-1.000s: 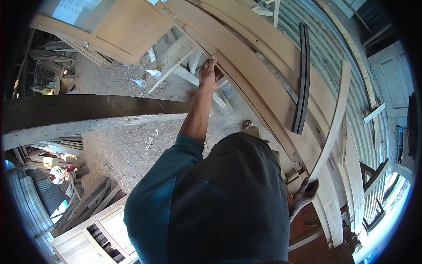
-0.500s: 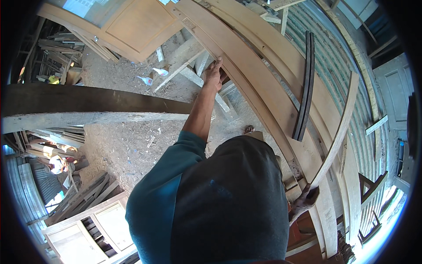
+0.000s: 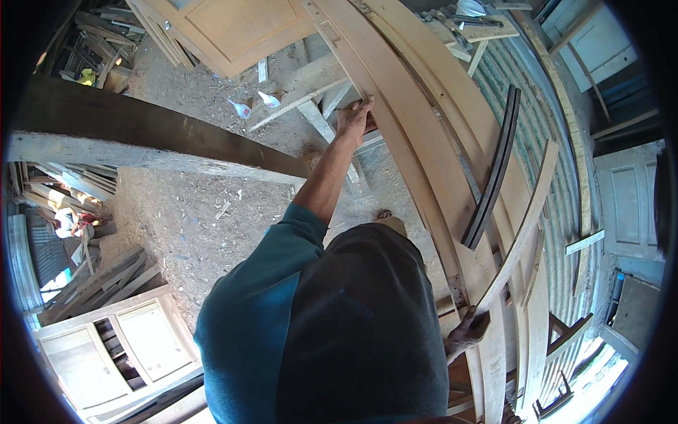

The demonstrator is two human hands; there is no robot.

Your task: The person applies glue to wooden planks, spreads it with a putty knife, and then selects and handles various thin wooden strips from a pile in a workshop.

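Note:
My left hand (image 3: 355,119) grips the left edge of a long, light-brown wooden board (image 3: 417,134), its fingers partly hidden at the edge. Near the board's lower end, my right hand (image 3: 467,332) is closed around the near end of a thin, pale wooden strip (image 3: 526,237). That strip runs up and away to the right, slanting over the boards. A dark grooved bar (image 3: 492,169) lies across the near board and a second long board (image 3: 462,92) beside it.
A thick timber post (image 3: 162,155) juts in from the left. Wooden trestle legs (image 3: 325,127) stand under the boards. A panelled door (image 3: 240,32) lies at the far left, a framed panel (image 3: 116,350) at the lower left. Corrugated sheeting (image 3: 540,134) lines the right.
My view has turned slightly, so the surroundings shift in the picture. Both hands keep roughly the same hold on the board and the strip.

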